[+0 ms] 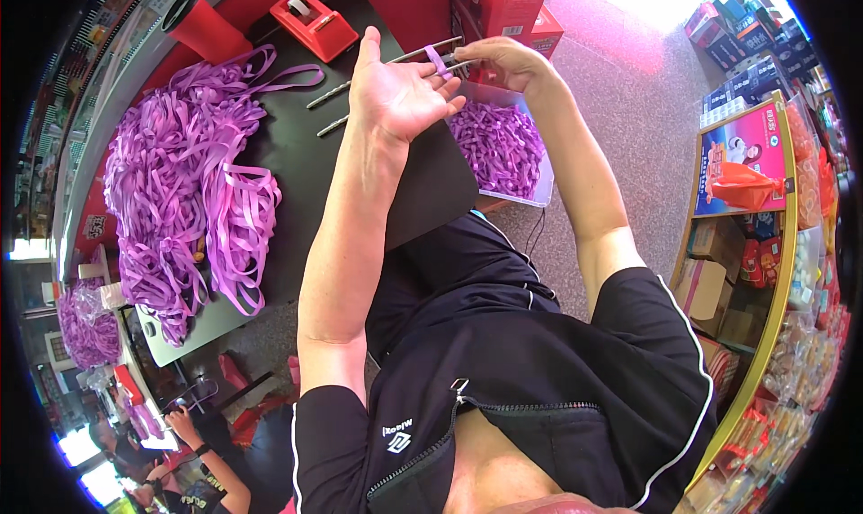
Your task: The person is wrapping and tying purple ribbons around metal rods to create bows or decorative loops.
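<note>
Two thin metal rods [339, 89] with spiral-grooved ends reach out side by side over the dark tabletop. A short purple ribbon [437, 61] is looped around them near their right ends. My right hand [505, 63] is closed, its fingertips gripping those right ends; what else lies under the fingers is hidden. My left hand [395, 93] crosses in front of the rods, palm up, thumb raised and fingers stretched toward the ribbon, with no grip on it visible. Left of it lies a large tangled heap of purple ribbon [171, 190].
On the dark table [297, 181] stand a red tape dispenser [315, 24] and a red tumbler [205, 27]. A clear bin [546, 180] full of small purple ribbon pieces sits below my right hand. Another person [216, 465] is at lower left; stocked shelves [764, 334] line the right.
</note>
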Demonstrator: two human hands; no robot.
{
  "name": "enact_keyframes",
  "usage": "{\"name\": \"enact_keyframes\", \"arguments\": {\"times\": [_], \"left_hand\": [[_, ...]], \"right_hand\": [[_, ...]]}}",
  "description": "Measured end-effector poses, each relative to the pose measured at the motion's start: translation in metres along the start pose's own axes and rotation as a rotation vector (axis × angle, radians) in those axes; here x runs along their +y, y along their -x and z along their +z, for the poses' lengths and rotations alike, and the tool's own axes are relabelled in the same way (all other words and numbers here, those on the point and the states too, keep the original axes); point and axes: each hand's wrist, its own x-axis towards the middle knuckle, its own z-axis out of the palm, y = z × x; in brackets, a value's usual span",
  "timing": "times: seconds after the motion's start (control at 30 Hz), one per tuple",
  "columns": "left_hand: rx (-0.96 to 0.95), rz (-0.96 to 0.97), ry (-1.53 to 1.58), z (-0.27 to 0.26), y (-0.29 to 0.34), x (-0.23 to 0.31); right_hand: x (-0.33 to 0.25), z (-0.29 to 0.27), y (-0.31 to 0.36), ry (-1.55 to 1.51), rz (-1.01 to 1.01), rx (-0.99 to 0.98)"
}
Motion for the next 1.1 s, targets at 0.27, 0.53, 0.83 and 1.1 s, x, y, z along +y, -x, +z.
{"name": "enact_keyframes", "arguments": {"times": [0.27,0.53,0.83,1.1], "left_hand": [[0.088,0.071,0.000,0.003,0.004,-0.002],[0.035,0.098,-0.004,0.000,0.002,-0.005],[0.054,0.097,0.041,0.005,0.001,-0.007],[0.020,0.063,0.035,0.003,0.000,-0.010]], "right_hand": [[0.051,0.027,-0.021,-0.522,0.172,-0.383],[0.055,0.049,-0.027,-0.711,0.166,-0.453],[0.061,0.053,-0.029,-0.937,0.071,-0.693],[0.038,0.004,-0.001,-0.267,-0.109,0.127]]}}
